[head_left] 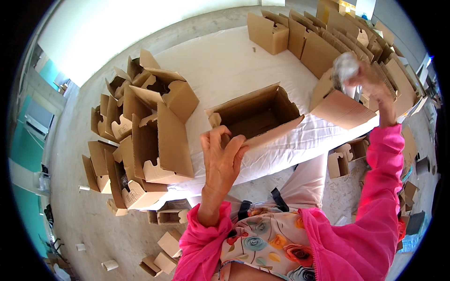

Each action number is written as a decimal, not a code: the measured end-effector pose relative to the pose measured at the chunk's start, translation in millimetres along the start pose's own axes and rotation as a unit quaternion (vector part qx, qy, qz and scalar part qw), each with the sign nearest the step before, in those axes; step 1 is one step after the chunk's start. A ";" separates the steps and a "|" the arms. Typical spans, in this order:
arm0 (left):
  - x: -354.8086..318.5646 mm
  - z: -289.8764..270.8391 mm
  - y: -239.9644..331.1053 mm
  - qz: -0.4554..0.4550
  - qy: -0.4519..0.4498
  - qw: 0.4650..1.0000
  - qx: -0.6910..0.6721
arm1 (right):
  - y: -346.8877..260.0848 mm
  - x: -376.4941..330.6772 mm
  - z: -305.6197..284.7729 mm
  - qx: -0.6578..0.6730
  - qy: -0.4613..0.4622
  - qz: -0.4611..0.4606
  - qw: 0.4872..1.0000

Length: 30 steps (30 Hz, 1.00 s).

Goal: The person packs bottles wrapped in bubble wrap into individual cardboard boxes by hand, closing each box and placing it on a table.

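Observation:
My left hand (220,154) is closed on the near left edge of an open cardboard box (276,133), its fingers bent over the rim. The inside of that box is dark and I make out nothing in it. At the right, my right hand (372,86) holds a whitish, shiny bundle (346,68) that looks wrapped in clear plastic. What is inside the wrap is blurred. Below the bundle sits another open cardboard box (344,110) with its flap folded outward toward me.
A white cloth (220,56) covers the table. Several open boxes (176,140) crowd its left end. More boxes stand in rows (323,51) at the far right. Small cardboard boxes (171,243) lie on the concrete floor (89,206).

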<state>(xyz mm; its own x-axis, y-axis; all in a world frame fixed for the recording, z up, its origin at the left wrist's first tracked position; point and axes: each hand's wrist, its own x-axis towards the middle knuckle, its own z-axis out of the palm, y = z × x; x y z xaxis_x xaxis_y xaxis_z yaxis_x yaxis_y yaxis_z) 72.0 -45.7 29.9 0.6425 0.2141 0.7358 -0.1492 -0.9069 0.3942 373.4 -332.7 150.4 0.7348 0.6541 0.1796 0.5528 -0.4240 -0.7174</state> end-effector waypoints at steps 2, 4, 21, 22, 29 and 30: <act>-0.4 -3.6 1.7 -0.018 -0.011 1.000 0.004 | -28.2 -3.1 4.2 0.027 0.142 -0.055 0.988; -0.9 -5.0 1.9 -0.026 -0.014 1.000 0.003 | -52.3 -11.0 12.6 0.041 0.285 -0.139 0.947; -5.3 -8.9 4.3 -0.015 -0.012 1.000 0.000 | -101.8 30.1 198.7 -0.055 -0.366 -0.215 0.904; -4.3 -7.6 6.3 -0.014 -0.013 1.000 -0.001 | -102.1 34.3 209.1 -0.098 -0.375 -0.231 0.892; -8.7 -5.9 3.7 -0.019 -0.018 1.000 0.000 | -106.4 42.0 254.5 -0.288 -0.485 -0.178 0.806; -10.4 -7.0 2.4 -0.020 -0.013 1.000 0.004 | -109.5 41.1 250.7 -0.243 -0.465 -0.195 0.829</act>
<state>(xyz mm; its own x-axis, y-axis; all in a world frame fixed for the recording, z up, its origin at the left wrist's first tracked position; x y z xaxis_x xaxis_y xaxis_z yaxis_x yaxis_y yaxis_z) 59.7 -47.6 27.0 0.6680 0.2413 0.7040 -0.1165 -0.9004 0.4192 244.6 -102.3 67.7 -0.0328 0.9046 -0.4250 0.9357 -0.1217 -0.3313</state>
